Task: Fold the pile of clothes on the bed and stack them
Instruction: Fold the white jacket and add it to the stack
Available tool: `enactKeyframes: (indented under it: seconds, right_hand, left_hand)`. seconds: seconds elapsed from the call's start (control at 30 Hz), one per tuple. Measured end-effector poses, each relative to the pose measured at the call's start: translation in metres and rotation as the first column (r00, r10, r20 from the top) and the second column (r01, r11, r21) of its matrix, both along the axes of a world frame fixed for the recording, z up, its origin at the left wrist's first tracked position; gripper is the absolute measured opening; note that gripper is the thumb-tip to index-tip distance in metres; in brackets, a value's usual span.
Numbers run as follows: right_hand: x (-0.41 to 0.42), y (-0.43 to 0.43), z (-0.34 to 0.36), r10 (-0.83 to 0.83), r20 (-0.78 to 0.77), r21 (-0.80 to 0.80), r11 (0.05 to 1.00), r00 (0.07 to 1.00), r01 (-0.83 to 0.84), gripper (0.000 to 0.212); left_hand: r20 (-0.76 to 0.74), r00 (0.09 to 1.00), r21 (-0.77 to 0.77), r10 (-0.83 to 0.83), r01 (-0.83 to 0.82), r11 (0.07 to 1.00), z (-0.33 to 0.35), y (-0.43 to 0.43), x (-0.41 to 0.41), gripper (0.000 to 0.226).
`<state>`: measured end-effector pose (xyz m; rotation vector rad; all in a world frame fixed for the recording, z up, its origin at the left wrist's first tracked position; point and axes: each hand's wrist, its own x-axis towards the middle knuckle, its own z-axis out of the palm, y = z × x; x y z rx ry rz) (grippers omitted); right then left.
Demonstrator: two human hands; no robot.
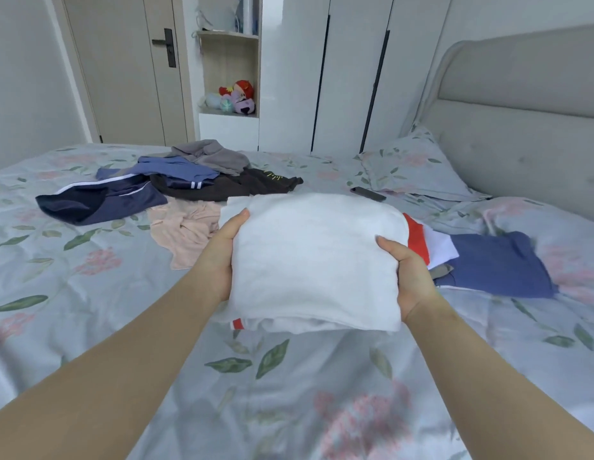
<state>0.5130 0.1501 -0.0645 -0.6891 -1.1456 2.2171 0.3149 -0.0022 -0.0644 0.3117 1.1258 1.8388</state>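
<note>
The white cloth [317,260] is looking soft and a bit fuzzy. The bed cover [289,376] is looking like smooth, matt cloth. The navy shorts [99,202] are shining a little. The wardrobe doors [352,78] are looking glossy, and the shelf [227,68] is looking like pale wood.

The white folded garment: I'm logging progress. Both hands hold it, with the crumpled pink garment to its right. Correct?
No. In the head view the left hand and right hand hold the white folded garment, but the crumpled pink garment lies to its left.
</note>
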Motion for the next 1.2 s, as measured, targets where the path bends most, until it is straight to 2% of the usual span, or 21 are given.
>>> enactKeyframes:
  seconds: [0.13, 0.23, 0.33, 0.4, 0.47, 0.53, 0.63, 0.7, 0.73, 0.77, 0.83, 0.87, 0.9, 0.97, 1.03, 1.1, 1.2]
  right_hand:
    - [0.017, 0.055, 0.020, -0.119, 0.046, 0.060, 0.991, 0.992, 0.116, 0.019]
    - [0.017, 0.110, 0.031, -0.160, 0.102, 0.086, 0.985, 0.982, 0.151, 0.029]
    - [0.010, 0.171, 0.033, -0.223, 0.114, 0.200, 0.960, 0.968, 0.197, 0.031]
    - [0.000, 0.206, 0.023, -0.346, 0.124, 0.317, 0.902, 0.930, 0.293, 0.040]
    - [-0.009, 0.235, -0.003, -0.524, 0.231, 0.516, 0.780, 0.820, 0.354, 0.050]
    - [-0.014, 0.251, -0.036, -0.646, 0.433, 0.671, 0.697, 0.629, 0.253, 0.068]
    - [-0.019, 0.262, -0.067, -0.693, 0.548, 0.761, 0.646, 0.468, 0.065, 0.075]
    - [-0.022, 0.259, -0.063, -0.760, 0.575, 0.810, 0.582, 0.303, -0.076, 0.062]
    - [-0.024, 0.256, -0.056, -0.816, 0.534, 0.845, 0.512, 0.220, -0.151, 0.055]
    - [-0.028, 0.251, -0.050, -0.869, 0.452, 0.887, 0.414, 0.202, -0.205, 0.053]
    - [-0.044, 0.238, -0.040, -0.893, 0.308, 0.937, 0.225, 0.328, -0.267, 0.050]
    - [-0.052, 0.230, -0.039, -0.855, 0.330, 0.924, 0.206, 0.400, -0.321, 0.048]
    - [-0.059, 0.222, -0.043, -0.799, 0.413, 0.886, 0.241, 0.437, -0.397, 0.046]
    - [-0.065, 0.211, -0.063, -0.703, 0.584, 0.779, 0.347, 0.404, -0.523, 0.047]
    - [-0.060, 0.206, -0.080, -0.703, 0.605, 0.757, 0.361, 0.374, -0.545, 0.048]
    - [-0.056, 0.203, -0.082, -0.705, 0.607, 0.756, 0.371, 0.367, -0.538, 0.048]
    - [-0.057, 0.192, -0.078, -0.686, 0.648, 0.726, 0.426, 0.330, -0.540, 0.049]
  left_hand:
    - [-0.063, 0.997, -0.010, -0.034, 0.034, 0.999, 0.022, 0.058, 0.011, 0.034]
    - [-0.151, 0.987, -0.011, -0.056, 0.055, 0.998, 0.038, 0.110, 0.005, 0.031]
    - [-0.191, 0.979, -0.019, -0.069, 0.067, 0.998, 0.043, 0.164, -0.003, 0.030]
    - [-0.257, 0.966, -0.046, -0.011, -0.001, 0.999, 0.028, 0.203, -0.012, 0.040]
    - [-0.450, 0.893, -0.166, 0.027, -0.114, 0.980, -0.006, 0.233, -0.018, 0.065]
    - [-0.639, 0.769, -0.289, -0.035, -0.197, 0.937, -0.048, 0.251, -0.020, 0.083]
    - [-0.800, 0.598, -0.272, -0.051, -0.286, 0.919, -0.083, 0.263, -0.028, 0.070]
    - [-0.858, 0.487, -0.335, -0.167, -0.283, 0.899, -0.084, 0.268, -0.034, 0.054]
    - [-0.874, 0.427, -0.383, -0.231, -0.313, 0.869, -0.080, 0.270, -0.037, 0.048]
    - [-0.893, 0.359, -0.403, -0.271, -0.372, 0.836, -0.075, 0.270, -0.037, 0.045]
    - [-0.953, 0.199, -0.294, -0.228, -0.431, 0.853, -0.066, 0.266, -0.034, 0.044]
    - [-0.970, 0.134, -0.238, -0.201, -0.383, 0.893, -0.065, 0.263, -0.030, 0.042]
    - [-0.972, 0.075, -0.236, -0.224, -0.318, 0.918, -0.067, 0.259, -0.026, 0.041]
    - [-0.922, -0.043, -0.360, -0.385, -0.271, 0.893, -0.078, 0.249, -0.018, 0.042]
    - [-0.872, -0.102, -0.426, -0.479, -0.325, 0.844, -0.091, 0.241, -0.014, 0.044]
    - [-0.858, -0.146, -0.413, -0.492, -0.373, 0.831, -0.095, 0.238, -0.008, 0.046]
    - [-0.837, -0.163, -0.436, -0.523, -0.380, 0.816, -0.092, 0.233, -0.002, 0.048]
